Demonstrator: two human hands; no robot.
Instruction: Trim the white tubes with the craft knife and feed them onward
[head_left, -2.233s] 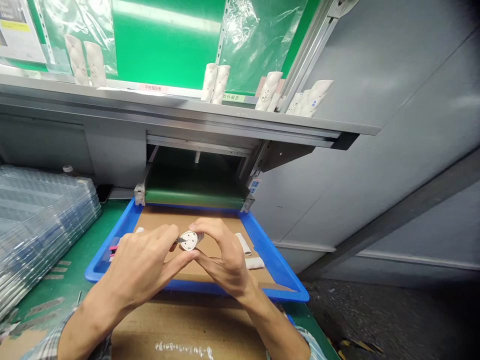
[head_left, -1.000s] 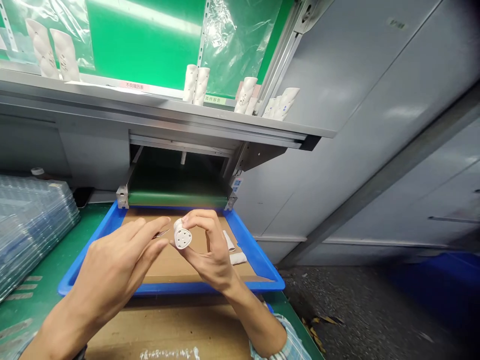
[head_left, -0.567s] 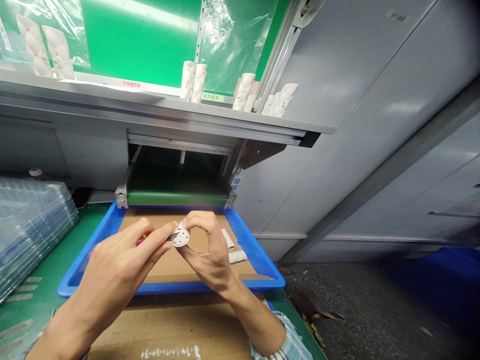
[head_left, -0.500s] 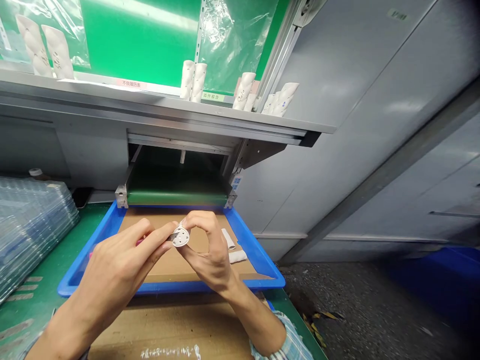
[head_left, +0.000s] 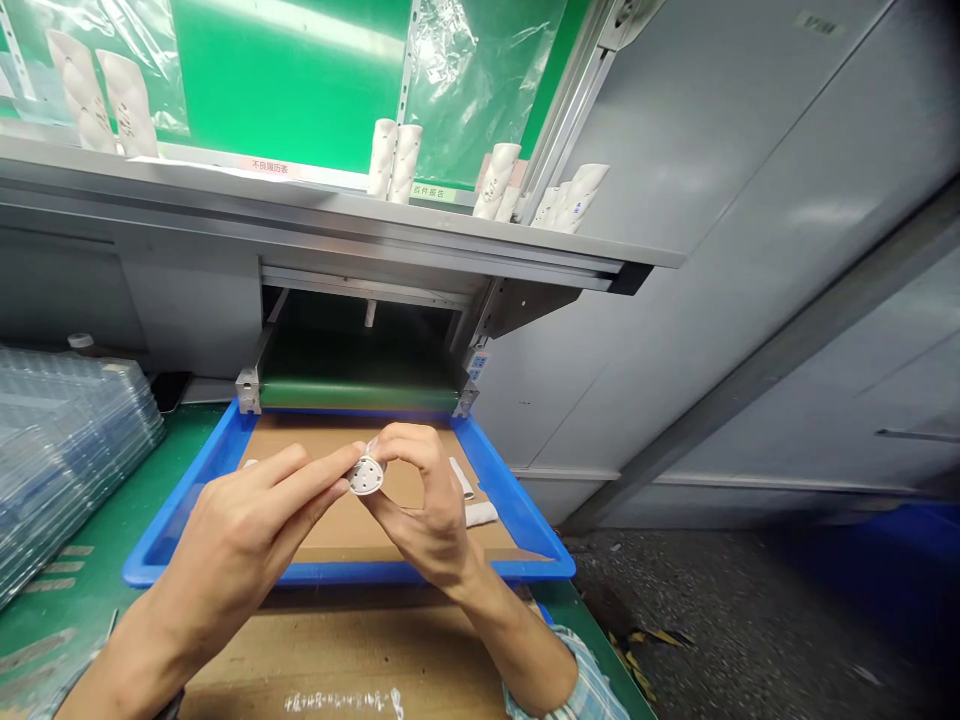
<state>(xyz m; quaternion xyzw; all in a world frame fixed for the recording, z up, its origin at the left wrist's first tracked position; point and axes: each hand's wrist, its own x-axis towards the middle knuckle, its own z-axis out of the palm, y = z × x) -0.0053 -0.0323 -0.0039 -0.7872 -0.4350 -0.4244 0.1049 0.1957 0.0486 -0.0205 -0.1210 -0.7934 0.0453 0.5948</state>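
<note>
Above the blue tray (head_left: 559, 562), my right hand (head_left: 431, 510) grips a small white plastic tube (head_left: 367, 476) between thumb and fingers. Its round end faces me and shows several small holes. My left hand (head_left: 247, 520) is closed in a pinch, with its fingertips against the left edge of that round end. Whatever the left fingers hold is hidden now. Two white tube-shaped pieces (head_left: 481, 514) lie on the cardboard (head_left: 322, 545) lining the tray, to the right of my right hand.
A green conveyor belt (head_left: 360, 392) ends over the tray's far side, with a white piece (head_left: 370, 313) farther back. Clear plastic trays (head_left: 67, 450) are stacked at left. White twisted tubes (head_left: 497, 180) stand on the metal shelf (head_left: 337, 215). Written-on cardboard (head_left: 337, 650) lies nearest me.
The round end has turned slightly in my fingers. A thin grey edge and a pink bit seen by my left fingers earlier are now out of sight. The camera view has shifted slightly.
</note>
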